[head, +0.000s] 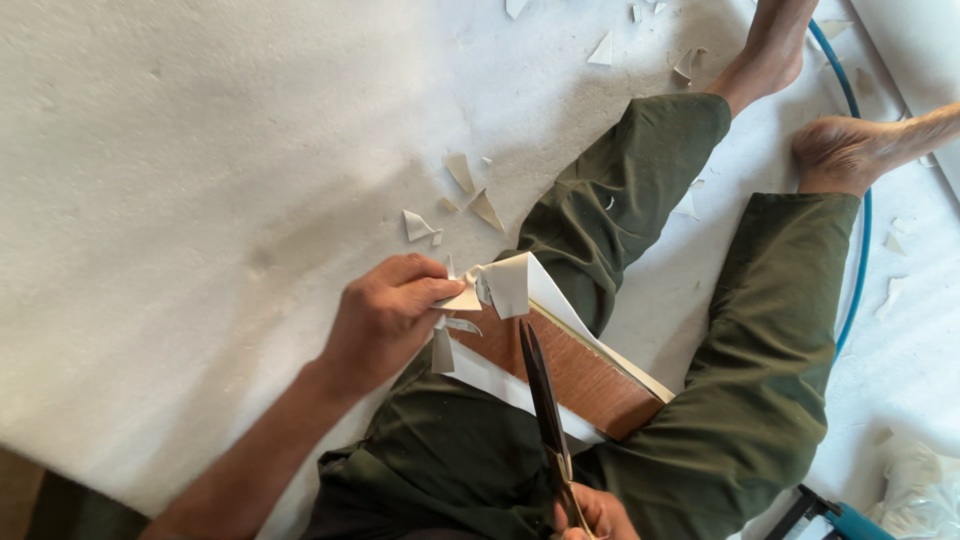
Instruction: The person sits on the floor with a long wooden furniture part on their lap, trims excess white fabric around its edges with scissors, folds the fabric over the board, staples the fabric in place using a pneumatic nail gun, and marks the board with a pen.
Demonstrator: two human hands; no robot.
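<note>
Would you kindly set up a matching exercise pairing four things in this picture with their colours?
Things:
1. board
2. scissors
3. hose
4. trousers

Colours:
A. blue
B. olive green
C. reddish brown
D. dark metal

Pairs: 1-C, 2-D, 3-A, 4-B.

The left hand pinches the pale sheet wrapped over the board's corner; the right hand holds the scissors.

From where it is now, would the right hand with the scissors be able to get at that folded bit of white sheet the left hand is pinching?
Probably yes. The scissors in the right hand already point at the white flap pinched by the left hand, and nothing lies between blade tip and flap.
</note>
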